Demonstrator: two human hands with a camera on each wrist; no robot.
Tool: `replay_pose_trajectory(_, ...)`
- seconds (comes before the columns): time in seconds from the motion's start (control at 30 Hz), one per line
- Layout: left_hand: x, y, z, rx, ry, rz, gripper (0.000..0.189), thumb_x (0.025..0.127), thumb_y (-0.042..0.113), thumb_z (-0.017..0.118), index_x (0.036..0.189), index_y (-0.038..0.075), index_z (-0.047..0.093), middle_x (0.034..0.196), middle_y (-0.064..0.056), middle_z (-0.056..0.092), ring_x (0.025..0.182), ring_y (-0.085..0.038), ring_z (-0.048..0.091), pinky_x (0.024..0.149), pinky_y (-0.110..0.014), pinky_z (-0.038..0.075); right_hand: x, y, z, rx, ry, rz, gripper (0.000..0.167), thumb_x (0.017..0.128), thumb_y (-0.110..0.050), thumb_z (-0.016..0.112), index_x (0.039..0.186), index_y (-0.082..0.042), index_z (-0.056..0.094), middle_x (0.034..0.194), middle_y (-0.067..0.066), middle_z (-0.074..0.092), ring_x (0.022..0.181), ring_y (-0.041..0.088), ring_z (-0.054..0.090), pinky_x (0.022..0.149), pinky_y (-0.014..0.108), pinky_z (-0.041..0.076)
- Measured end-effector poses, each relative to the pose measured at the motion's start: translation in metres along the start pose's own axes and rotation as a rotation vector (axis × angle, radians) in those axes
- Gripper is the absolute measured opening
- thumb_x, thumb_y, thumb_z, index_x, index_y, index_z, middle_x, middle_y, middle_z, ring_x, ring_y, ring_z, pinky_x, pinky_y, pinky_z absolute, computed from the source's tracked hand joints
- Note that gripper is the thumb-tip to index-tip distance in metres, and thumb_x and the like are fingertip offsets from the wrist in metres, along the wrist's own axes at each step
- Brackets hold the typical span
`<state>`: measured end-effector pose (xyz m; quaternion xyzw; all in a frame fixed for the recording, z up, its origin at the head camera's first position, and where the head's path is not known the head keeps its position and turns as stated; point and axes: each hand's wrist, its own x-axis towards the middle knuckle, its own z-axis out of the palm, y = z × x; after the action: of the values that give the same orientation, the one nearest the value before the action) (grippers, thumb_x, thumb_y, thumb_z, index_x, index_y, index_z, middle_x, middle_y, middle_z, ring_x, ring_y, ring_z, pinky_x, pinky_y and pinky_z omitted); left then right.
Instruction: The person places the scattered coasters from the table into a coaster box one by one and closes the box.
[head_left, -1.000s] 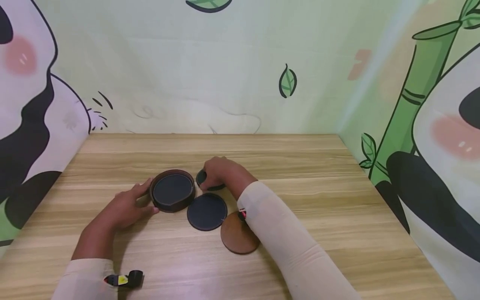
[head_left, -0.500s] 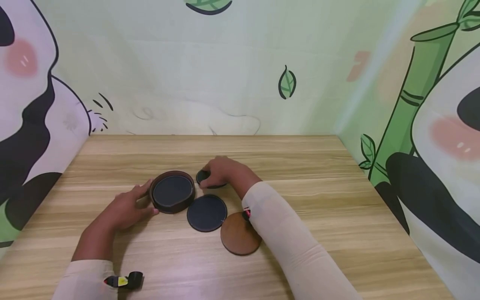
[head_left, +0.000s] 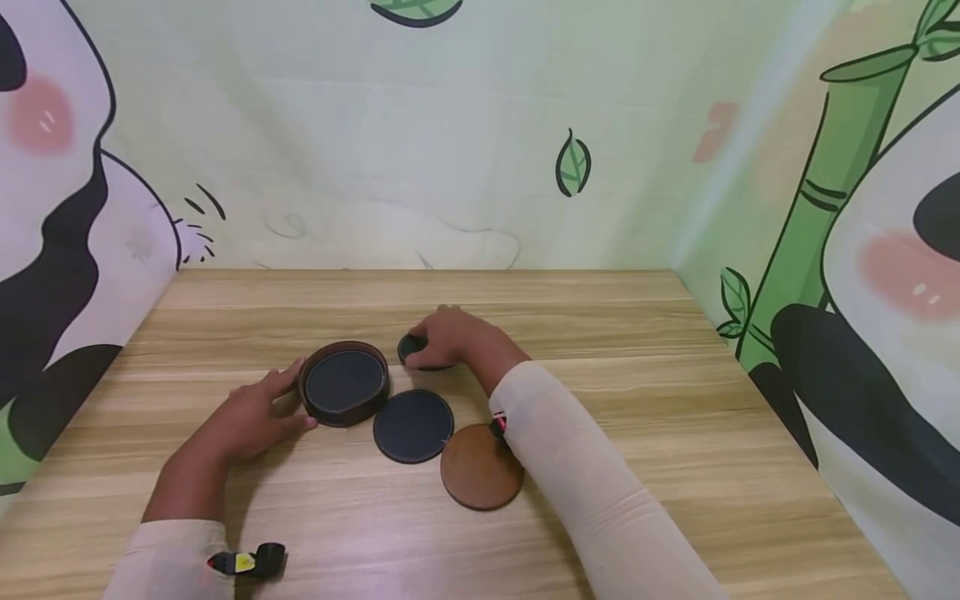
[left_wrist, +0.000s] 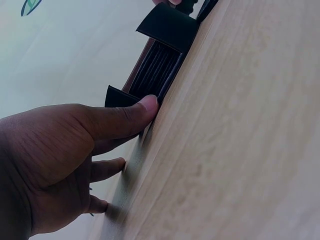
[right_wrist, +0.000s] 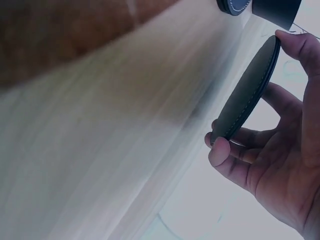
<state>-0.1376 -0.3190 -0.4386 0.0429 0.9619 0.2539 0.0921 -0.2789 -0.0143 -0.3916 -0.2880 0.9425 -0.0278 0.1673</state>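
My left hand point(head_left: 258, 412) grips the side of a round dark coaster holder point(head_left: 375, 407), with the thumb at its front and a finger behind. In the left wrist view, the holder point(left_wrist: 172, 27) has a gap in its wall, through which a stack of coasters point(left_wrist: 157, 70) shows edge-on. Behind and right of the holder, my right hand point(head_left: 450, 337) pinches a dark round coaster point(head_left: 412, 346). The right wrist view shows this stitched coaster point(right_wrist: 245, 95) tilted, held at its edge between thumb and fingers. A dark coaster point(head_left: 413, 426) lies flat just right of the holder.
A brown coaster point(head_left: 480, 471) lies on the wooden table point(head_left: 360, 533), overlapping the dark one's edge in the head view, close under the right sleeve point(head_left: 592, 475). Behind the table stands a wall point(head_left: 337, 167) printed with pandas and bamboo.
My right hand has moved slightly back and to the right with the coaster, farther from the holder. The left hand and the holder stay in place.
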Motion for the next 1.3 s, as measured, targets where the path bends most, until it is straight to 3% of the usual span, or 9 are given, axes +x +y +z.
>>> replay_pose_trajectory(0.23,-0.001,-0.001,0.0,-0.001,-0.001,-0.002,0.105,0.096,0.044,0.083,0.175,0.016,0.02,0.168,-0.045,0.027,0.15,-0.079,0.023,0.116,-0.09,0.025,-0.002,-0.003,-0.002,-0.01,0.05,0.005,0.071,0.098,-0.062,0.064,0.161,-0.028,0.057,0.144,0.012,0.063,0.129,0.03,0.054,0.107,0.045,0.054)
replay_pose_trajectory(0.5,-0.002,-0.001,-0.001,-0.023,-0.011,-0.012,0.105,0.097,0.044,0.082,0.176,0.017,0.019,0.17,-0.044,0.025,0.151,-0.078,0.021,0.117,-0.091,0.025,-0.005,-0.017,-0.005,-0.106,0.14,0.02,0.074,0.097,-0.068,0.061,0.16,-0.03,0.057,0.139,0.014,0.061,0.123,0.027,0.055,0.096,0.042,0.058)
replay_pose_trajectory(0.8,-0.004,-0.002,-0.001,-0.01,0.001,0.008,0.104,0.097,0.044,0.083,0.175,0.015,0.021,0.168,-0.046,0.027,0.149,-0.08,0.024,0.116,-0.091,0.025,-0.006,-0.033,-0.006,-0.141,0.215,0.072,0.081,0.097,-0.077,0.056,0.163,-0.029,0.054,0.143,0.018,0.059,0.125,0.029,0.055,0.096,0.044,0.062)
replay_pose_trajectory(1.3,0.0,0.0,-0.001,-0.019,-0.021,-0.001,0.105,0.097,0.049,0.081,0.176,0.019,0.019,0.17,-0.045,0.025,0.151,-0.078,0.024,0.117,-0.089,0.028,-0.006,-0.058,-0.002,-0.157,0.239,0.024,0.077,0.098,-0.072,0.057,0.161,-0.028,0.057,0.14,0.015,0.06,0.124,0.026,0.054,0.095,0.041,0.061)
